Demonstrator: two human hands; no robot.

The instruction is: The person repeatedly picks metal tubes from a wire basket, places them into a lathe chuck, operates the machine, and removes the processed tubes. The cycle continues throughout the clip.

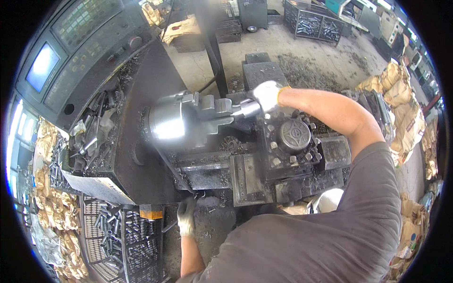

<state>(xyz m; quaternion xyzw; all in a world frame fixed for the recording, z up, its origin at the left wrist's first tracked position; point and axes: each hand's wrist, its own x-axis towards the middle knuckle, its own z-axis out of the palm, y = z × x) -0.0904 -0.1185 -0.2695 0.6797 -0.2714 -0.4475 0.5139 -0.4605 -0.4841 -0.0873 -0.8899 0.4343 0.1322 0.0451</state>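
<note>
My right hand (pixel 267 95), in a white glove, is closed round a shiny metal cylinder (pixel 245 109). The cylinder's left end meets the stepped jaws (pixel 214 111) of a lathe chuck (pixel 172 120). Just below that hand is the square tool post (pixel 293 137) with its bolts and round cap. Low on the machine's front, my left hand (pixel 187 218) wears a dirty glove, its fingers curled beside the lower end of a long thin rod (pixel 175 172). What those fingers hold is hidden.
A control panel (pixel 71 61) with a lit screen rises at the left, above a ledge of tools (pixel 92 137). A wire basket of metal tubes (pixel 123 236) stands at lower left. Brown sacks (pixel 401 108) are stacked at right. Metal shavings (pixel 309 70) litter the floor behind the lathe.
</note>
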